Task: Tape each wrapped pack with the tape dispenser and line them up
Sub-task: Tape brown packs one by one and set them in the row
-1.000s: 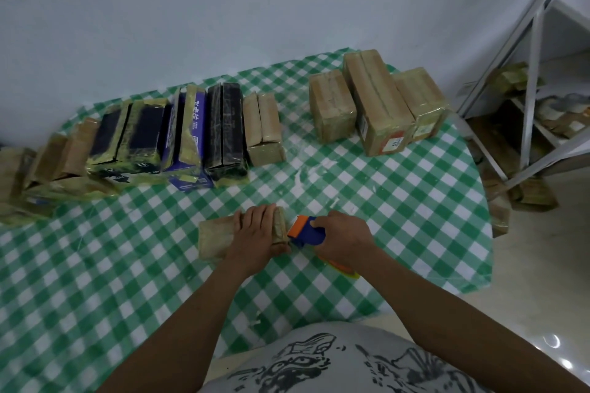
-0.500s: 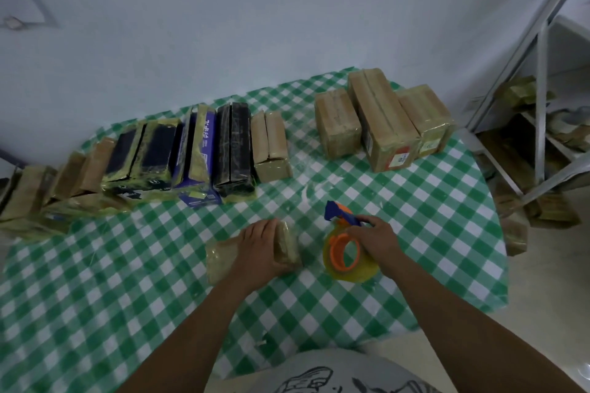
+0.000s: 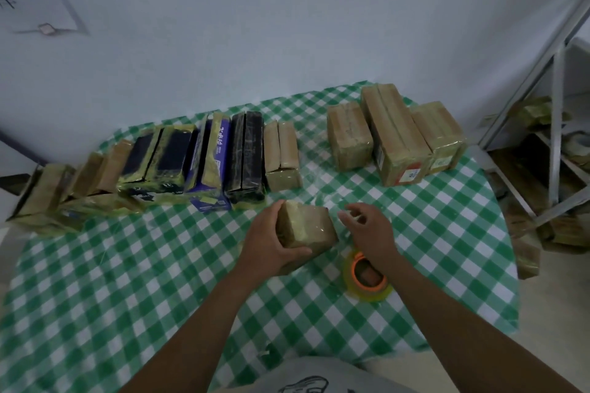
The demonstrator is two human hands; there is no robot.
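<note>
My left hand [image 3: 271, 246] grips a brown wrapped pack [image 3: 308, 226], tilted up off the green checked table [image 3: 127, 281]. My right hand [image 3: 367, 230] hovers just right of the pack with fingers loosely curled, holding nothing. The tape dispenser [image 3: 367, 277], an orange core with a yellowish clear roll, lies flat on the cloth under my right wrist. A row of taped packs [image 3: 204, 156] stands lined up along the back left, ending in a small brown pack [image 3: 282, 153].
Three brown boxes [image 3: 396, 134] sit grouped at the back right of the table. A metal shelf frame [image 3: 555, 124] with more packs stands to the right. The wall lies close behind the table.
My right hand has let go of the tape dispenser, which now lies flat on the table. My left hand has lifted and turned the pack up from lying flat.
</note>
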